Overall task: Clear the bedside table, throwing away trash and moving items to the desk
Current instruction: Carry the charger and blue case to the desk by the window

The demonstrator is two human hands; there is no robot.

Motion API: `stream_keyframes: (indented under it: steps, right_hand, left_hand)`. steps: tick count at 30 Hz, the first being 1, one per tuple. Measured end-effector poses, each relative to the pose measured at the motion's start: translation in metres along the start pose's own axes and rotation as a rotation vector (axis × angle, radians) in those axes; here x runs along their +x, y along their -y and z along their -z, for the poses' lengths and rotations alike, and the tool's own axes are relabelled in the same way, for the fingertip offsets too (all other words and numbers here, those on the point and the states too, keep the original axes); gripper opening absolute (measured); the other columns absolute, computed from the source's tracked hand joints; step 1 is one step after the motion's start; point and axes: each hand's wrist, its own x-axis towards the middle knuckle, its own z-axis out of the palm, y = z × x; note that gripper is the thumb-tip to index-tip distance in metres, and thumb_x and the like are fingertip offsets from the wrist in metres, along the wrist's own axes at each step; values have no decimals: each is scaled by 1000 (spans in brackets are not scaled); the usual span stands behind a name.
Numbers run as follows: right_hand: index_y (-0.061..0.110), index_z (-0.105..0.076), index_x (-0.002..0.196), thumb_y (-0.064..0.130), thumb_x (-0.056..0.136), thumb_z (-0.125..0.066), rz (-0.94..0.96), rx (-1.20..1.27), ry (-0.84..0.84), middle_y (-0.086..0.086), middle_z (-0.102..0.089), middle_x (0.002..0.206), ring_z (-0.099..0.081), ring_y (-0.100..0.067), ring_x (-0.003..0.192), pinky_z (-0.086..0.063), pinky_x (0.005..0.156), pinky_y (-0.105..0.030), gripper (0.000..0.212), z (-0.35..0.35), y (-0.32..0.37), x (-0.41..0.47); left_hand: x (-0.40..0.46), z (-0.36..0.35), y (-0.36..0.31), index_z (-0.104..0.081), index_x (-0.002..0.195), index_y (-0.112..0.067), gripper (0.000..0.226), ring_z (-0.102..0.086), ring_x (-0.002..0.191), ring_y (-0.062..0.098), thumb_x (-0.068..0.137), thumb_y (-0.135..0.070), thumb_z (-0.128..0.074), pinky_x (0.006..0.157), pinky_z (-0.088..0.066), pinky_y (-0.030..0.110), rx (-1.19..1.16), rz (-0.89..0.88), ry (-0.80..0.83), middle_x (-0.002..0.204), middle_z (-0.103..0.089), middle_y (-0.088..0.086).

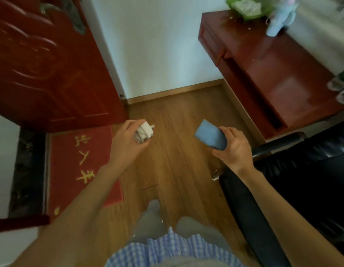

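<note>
The left hand (127,139) is clenched around a white charger (146,131) with its cord bundled in the palm; the plug block sticks out past the fingers (143,145), and its prongs point up and to the right, toward the far wall. The cord is wound into a tight white wad against the block, partly hidden by the thumb. The right hand (234,149) is grasping a blue case (210,136), a flat, oblong thing with rounded corners and a matte, plain surface. Its long axis runs from the palm up and to the left, so the free end points toward the middle of the floor (167,170), tilted a little upward. The thumb lies on its top edge and the other fingers wrap under the near end. Both things are held in the air above the wooden floor, well apart from each other and from the counter (273,70). That counter is dark red wood and stands at the upper right against the wall; a green bag (244,6) and a pale blue soft toy (281,20) rest at its far end, both blurred. A black chair (302,170) is just beside the right forearm. A red door (51,64) stands at the left, with a red mat (80,166) bearing yellow characters below it.
</note>
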Motion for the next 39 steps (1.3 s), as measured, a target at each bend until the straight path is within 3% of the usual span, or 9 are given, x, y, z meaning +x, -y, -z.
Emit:
stream_keyframes:
  steps: [5, 10, 15, 20, 29, 34, 39]
  right_hand:
    - [11, -48, 130, 39, 69, -78, -140, -42, -8, -7, -56, 122, -51, -24, 108, -44, 91, -40, 73, -10, 16, 36]
    - [11, -50, 128, 38, 67, -80, -247, -99, -51, -7, -57, 121, -52, -24, 107, -46, 89, -41, 73, -12, 4, 71]
    - [11, -51, 127, 38, 66, -80, -269, -161, -69, -7, -58, 119, -53, -24, 103, -47, 85, -40, 73, -16, -31, 127]
    - [7, -53, 124, 34, 64, -83, -304, -141, -146, -10, -60, 114, -56, -26, 98, -51, 80, -46, 72, -11, -74, 204]
    - [7, -54, 124, 34, 63, -84, -371, -118, -189, -10, -60, 113, -56, -26, 99, -50, 81, -44, 73, 11, -145, 320]
    - [9, -53, 125, 34, 63, -83, -444, -123, -165, -9, -59, 115, -55, -25, 102, -50, 83, -43, 73, 2, -183, 359]
    - [9, -53, 125, 33, 64, -84, -545, -150, -173, -8, -59, 114, -54, -25, 99, -49, 82, -41, 73, -10, -217, 398]
  left_hand:
    - [86, 4, 19, -55, 126, -22, 56, -55, 102, 15, 75, -26, -77, 76, -40, 23, 15, -101, 102, 120, -55, -2]
    - [163, -19, 22, -55, 126, -23, 56, -54, 108, 17, 75, -26, -78, 79, -42, 21, -17, -168, 198, 123, -54, -1]
    - [247, -52, 5, -53, 127, -22, 57, -55, 106, 19, 75, -28, -76, 82, -53, 30, -45, -278, 239, 122, -55, 0]
    - [341, -80, -30, -54, 127, -22, 57, -56, 104, 18, 74, -28, -76, 78, -44, 22, -35, -316, 280, 120, -55, 0]
    - [472, -138, -82, -54, 126, -20, 57, -57, 103, 19, 74, -26, -77, 83, -52, 32, -64, -366, 298, 120, -57, 2]
    - [529, -184, -94, -56, 124, -17, 57, -58, 102, 19, 72, -24, -79, 80, -47, 24, -72, -401, 353, 118, -59, 3]
    - [597, -236, -108, -57, 124, -16, 58, -59, 101, 20, 71, -23, -79, 83, -48, 28, -89, -486, 448, 117, -60, 3]
